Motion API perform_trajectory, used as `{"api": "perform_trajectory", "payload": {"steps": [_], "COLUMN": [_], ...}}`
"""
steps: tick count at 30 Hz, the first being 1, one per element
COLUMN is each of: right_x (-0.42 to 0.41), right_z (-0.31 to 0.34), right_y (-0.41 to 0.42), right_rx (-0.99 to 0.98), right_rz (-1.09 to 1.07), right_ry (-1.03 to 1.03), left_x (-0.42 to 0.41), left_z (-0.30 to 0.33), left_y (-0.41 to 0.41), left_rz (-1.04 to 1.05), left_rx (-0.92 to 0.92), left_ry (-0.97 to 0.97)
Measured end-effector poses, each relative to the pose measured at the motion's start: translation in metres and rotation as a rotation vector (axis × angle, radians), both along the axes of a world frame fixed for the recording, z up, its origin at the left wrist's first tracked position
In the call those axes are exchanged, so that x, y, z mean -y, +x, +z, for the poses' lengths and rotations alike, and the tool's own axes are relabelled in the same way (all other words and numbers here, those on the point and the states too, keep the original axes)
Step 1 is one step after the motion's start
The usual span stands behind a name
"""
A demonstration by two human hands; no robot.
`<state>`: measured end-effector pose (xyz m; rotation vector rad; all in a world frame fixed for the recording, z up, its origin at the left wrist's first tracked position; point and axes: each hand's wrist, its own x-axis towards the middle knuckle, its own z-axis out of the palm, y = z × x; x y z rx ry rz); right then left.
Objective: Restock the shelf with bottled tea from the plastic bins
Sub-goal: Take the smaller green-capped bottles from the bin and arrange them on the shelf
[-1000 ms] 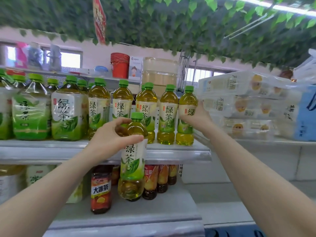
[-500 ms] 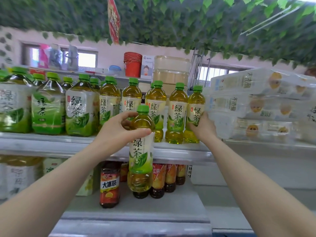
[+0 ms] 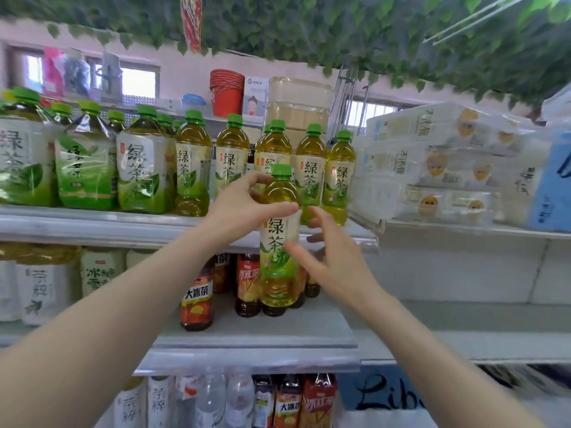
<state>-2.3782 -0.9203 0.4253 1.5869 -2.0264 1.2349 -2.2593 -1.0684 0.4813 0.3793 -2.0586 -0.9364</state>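
Note:
My left hand (image 3: 241, 208) grips a green tea bottle (image 3: 279, 242) by its neck and shoulder, holding it upright in front of the shelf edge. The bottle has a green cap and a pale label with green leaves. My right hand (image 3: 333, 257) is beside the bottle's right side with fingers spread and relaxed, its fingertips at the label. Behind them, a row of like green tea bottles (image 3: 310, 168) stands on the upper shelf (image 3: 92, 223). No plastic bin can be made out.
Large green tea jugs (image 3: 86, 162) fill the upper shelf's left. Red iced tea bottles (image 3: 197, 298) stand on the lower shelf (image 3: 256, 338). Wrapped tissue packs (image 3: 438, 162) stack on the right shelf. Leafy decoration hangs overhead.
My right hand let go of the rightmost shelf bottle and came down and left to the held bottle's side. My left hand kept its grip on the bottle.

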Motion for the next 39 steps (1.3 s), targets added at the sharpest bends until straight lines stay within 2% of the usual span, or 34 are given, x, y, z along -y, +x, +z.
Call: {"api": "perform_trajectory", "payload": {"steps": [5, 8, 12, 16, 19, 23, 31, 39], "right_x": [0.006, 0.003, -0.010, -0.025, -0.024, -0.009, 0.029, 0.042], "right_z": [-0.022, -0.022, -0.002, 0.040, 0.077, 0.108, 0.084, 0.071], "right_y": [0.015, 0.011, -0.007, -0.030, -0.058, -0.091, -0.123, -0.139], "right_rx": [0.140, 0.136, 0.057, -0.002, -0.005, -0.026, 0.054, 0.056], "right_rz": [-0.075, -0.141, -0.191, -0.293, -0.340, -0.416, -0.386, -0.385], "right_ry": [0.013, 0.000, -0.002, -0.032, -0.060, -0.082, -0.083, -0.094], "left_x": [-0.019, -0.025, -0.030, -0.014, 0.000, 0.008, 0.014, 0.022], "left_z": [-0.004, -0.006, 0.009, 0.027, 0.024, 0.008, -0.015, -0.022], "left_y": [-0.016, -0.025, -0.033, -0.048, -0.066, -0.091, -0.116, -0.125], "left_rz": [0.006, 0.030, -0.066, 0.128, 0.285, 0.344, 0.452, 0.473], "left_rx": [0.029, 0.066, 0.075, 0.090, 0.190, 0.237, 0.188, 0.235], "left_ry": [-0.002, -0.058, -0.095, -0.326, -0.481, -0.512, -0.712, -0.893]}}
